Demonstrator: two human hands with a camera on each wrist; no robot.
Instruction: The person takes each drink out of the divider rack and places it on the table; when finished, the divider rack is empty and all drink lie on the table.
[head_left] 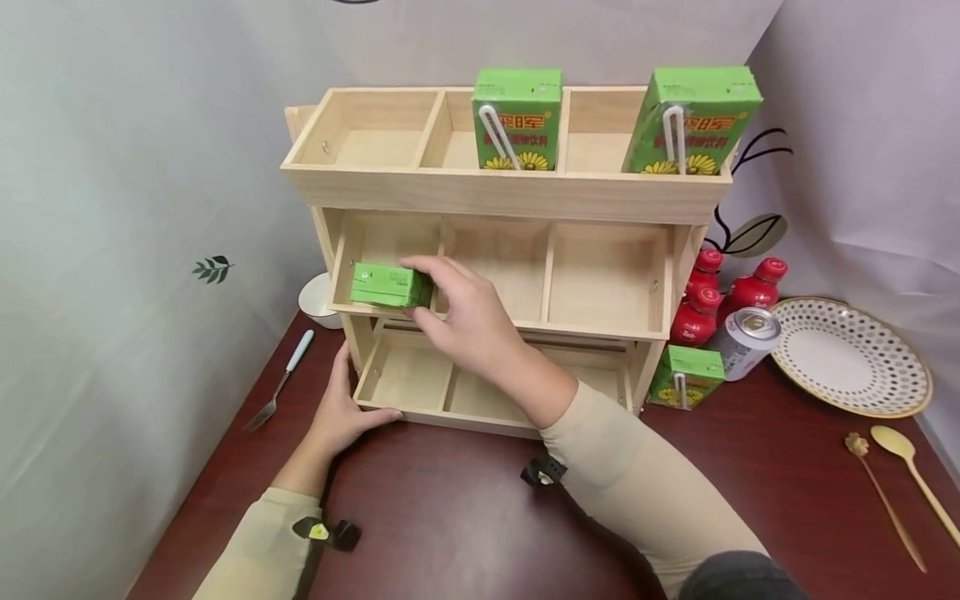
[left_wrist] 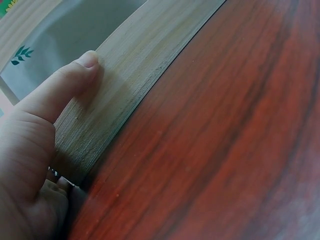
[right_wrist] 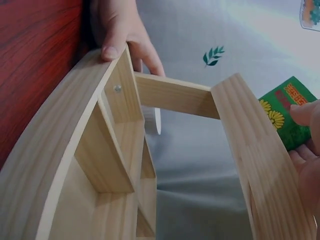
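Observation:
My right hand (head_left: 472, 312) grips a green drink carton (head_left: 381, 285) between thumb and fingers, at the left compartment of the middle tier of a wooden three-tier shelf (head_left: 502, 193). In the right wrist view, the carton (right_wrist: 285, 114) shows yellow flowers and red lettering, and part of the hand is cut off by the frame edge. My left hand (head_left: 341, 412) holds the shelf's lower left corner. Its thumb (left_wrist: 62, 90) presses on the bottom tier's front board (left_wrist: 112, 85), while the other fingers lie along the side and are partly hidden.
Two green cartons (head_left: 517, 121) stand in the top tier, middle and right. To the shelf's right are red bottles (head_left: 696, 317), a can (head_left: 746, 342), another carton (head_left: 686, 379), a dotted plate (head_left: 847, 358) and a gold spoon (head_left: 896, 443). At left lie a fork (head_left: 281, 379) and a white bowl (head_left: 318, 300).

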